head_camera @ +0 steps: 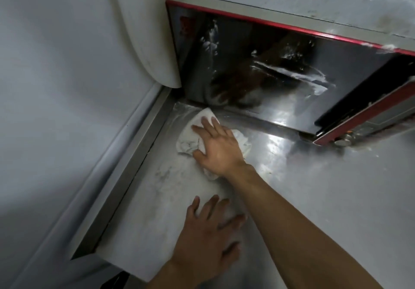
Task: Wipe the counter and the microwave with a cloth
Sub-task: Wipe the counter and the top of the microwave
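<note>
A crumpled white cloth [190,140] lies on the steel counter [325,187] near its far left corner, just in front of the microwave. My right hand [217,147] presses flat on the cloth with fingers spread. My left hand [211,234] rests palm down on the counter nearer to me, fingers apart, holding nothing. The microwave [280,68] stands at the back, with a dark glossy door framed in red, streaked with white smears, and a dusty grey top.
A white wall [56,86] runs along the left, with a raised steel lip [125,176] at the counter's edge. A white rounded object [152,41] stands left of the microwave. The microwave's knob [342,141] juts out at right.
</note>
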